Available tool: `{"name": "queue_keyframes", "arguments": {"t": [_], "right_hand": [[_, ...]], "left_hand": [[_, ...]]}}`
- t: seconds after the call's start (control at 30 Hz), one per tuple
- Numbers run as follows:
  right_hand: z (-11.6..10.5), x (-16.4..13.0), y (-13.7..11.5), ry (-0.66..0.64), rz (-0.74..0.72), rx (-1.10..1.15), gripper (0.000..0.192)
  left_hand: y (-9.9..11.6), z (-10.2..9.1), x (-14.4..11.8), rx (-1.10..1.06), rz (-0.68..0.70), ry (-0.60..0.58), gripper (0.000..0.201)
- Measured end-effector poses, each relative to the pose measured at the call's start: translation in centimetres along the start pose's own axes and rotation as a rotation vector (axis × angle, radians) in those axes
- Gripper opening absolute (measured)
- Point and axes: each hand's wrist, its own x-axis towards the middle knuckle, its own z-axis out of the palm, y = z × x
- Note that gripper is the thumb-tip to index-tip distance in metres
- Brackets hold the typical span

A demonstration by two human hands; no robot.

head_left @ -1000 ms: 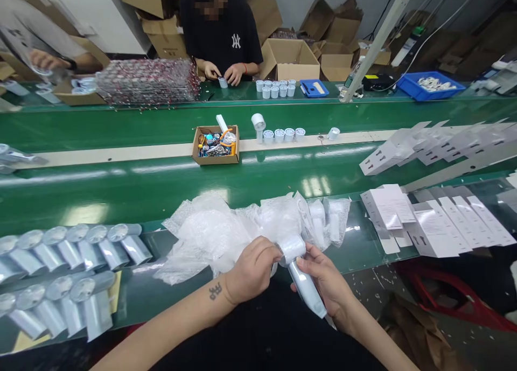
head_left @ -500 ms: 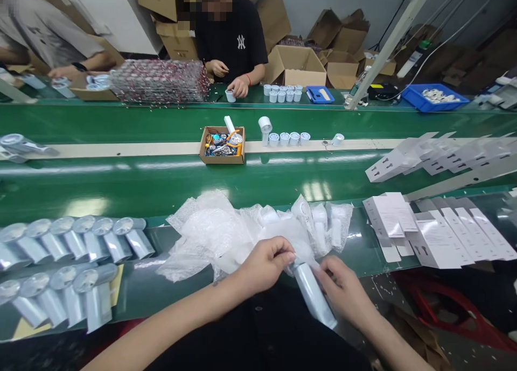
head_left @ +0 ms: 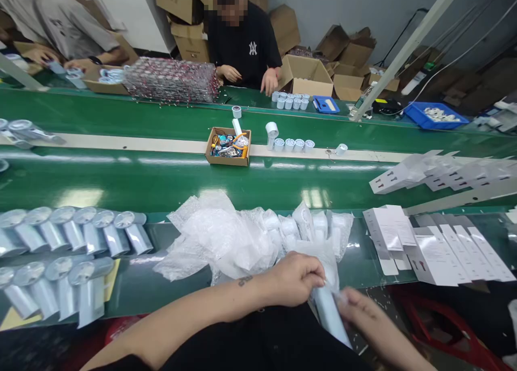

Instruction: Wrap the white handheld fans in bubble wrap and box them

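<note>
Green conveyor bench [head_left: 169, 185]: left hand [head_left: 297, 278] pinched shut on bubble-wrap bag [head_left: 323, 258], right hand [head_left: 357, 312] closed around handheld fan's handle [head_left: 331, 317] below; thin film likely to tear if tugged

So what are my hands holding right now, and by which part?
Both hold one white handheld device: the left hand grips its upper end through a clear plastic bag, the right hand its handle.
</note>
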Motion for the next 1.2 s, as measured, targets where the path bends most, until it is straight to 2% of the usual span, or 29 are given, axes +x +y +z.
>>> {"name": "queue_keyframes", "arguments": {"t": [0.1,0.2,0.3,0.37,0.47,0.5,0.57,0.67,0.73,0.8,0.83,0.87,0.9,0.97,1.0,1.03,1.1,1.13,1.2], "right_hand": [[-0.8,-1.2,-0.8,-0.077,0.088,-0.019,0.040],[-2.0,-1.9,-1.0,-0.198,0.093,-0.135,0.041],[-2.3,-1.7,-0.8,-0.266,0.093,-0.149,0.044],[-2.2,-1.5,-0.9,-0.214,0.094,-0.136,0.043],[-2.7,-1.6,-1.5,-0.009,0.050,-0.066,0.040],[-3.1,-1.7,-1.8,0.002,0.041,-0.036,0.039],[-4.0,-1.7,-2.1,-0.100,0.043,0.054,0.037],[-3.5,-0.8,-2.2,-0.281,0.111,0.318,0.042],[-1.4,0.4,-2.1,-0.354,0.160,0.481,0.052],[0.5,1.7,-1.8,-0.380,0.154,0.528,0.050],[0.9,2.4,-1.7,-0.358,0.139,0.510,0.046],[0.6,3.1,-1.5,-0.297,0.116,0.483,0.043],[-0.4,4.0,-1.2,-0.194,0.086,0.458,0.043],[-4.0,6.1,-0.3,0.102,-0.016,0.437,0.051],[-6.1,7.4,0.3,0.269,-0.078,0.440,0.057],[-8.1,8.8,1.0,0.431,-0.152,0.442,0.061],[-11.0,11.5,2.9,0.658,-0.264,0.390,0.065],[-11.7,12.8,4.0,0.720,-0.302,0.352,0.065],[-11.7,15.0,6.3,0.760,-0.339,0.291,0.066]], "left_hand": [[0.1,0.5,-0.2,0.030,0.080,-0.118,0.012],[0.1,1.1,-0.6,0.093,0.056,-0.086,0.012],[-0.1,1.5,-0.6,0.196,0.059,-0.145,0.012],[0.0,1.4,-0.5,0.148,0.018,-0.130,0.013],[0.8,0.3,-0.6,0.004,-0.081,0.017,0.014],[1.3,-0.2,-0.7,-0.063,-0.086,0.042,0.013],[2.5,-1.0,-1.1,-0.218,-0.062,0.036,0.012],[4.0,-0.8,-1.6,-0.361,0.129,-0.096,0.012],[4.0,0.1,-1.5,-0.362,0.287,-0.242,0.012],[3.0,0.5,-0.9,-0.337,0.355,-0.385,0.010],[2.1,0.1,-0.5,-0.301,0.319,-0.393,0.008],[1.0,-0.7,0.0,-0.216,0.220,-0.319,0.010],[-0.3,-1.9,0.6,-0.087,0.072,-0.175,0.015],[-3.1,-4.6,1.6,0.243,-0.278,0.193,0.027],[-4.5,-5.9,2.1,0.356,-0.392,0.289,0.029],[-5.8,-6.8,2.6,0.435,-0.473,0.328,0.027],[-8.1,-7.6,3.3,0.512,-0.560,0.297,0.018],[-9.0,-7.4,3.6,0.542,-0.594,0.278,0.017],[-10.3,-6.6,3.8,0.594,-0.655,0.257,0.021]]}}
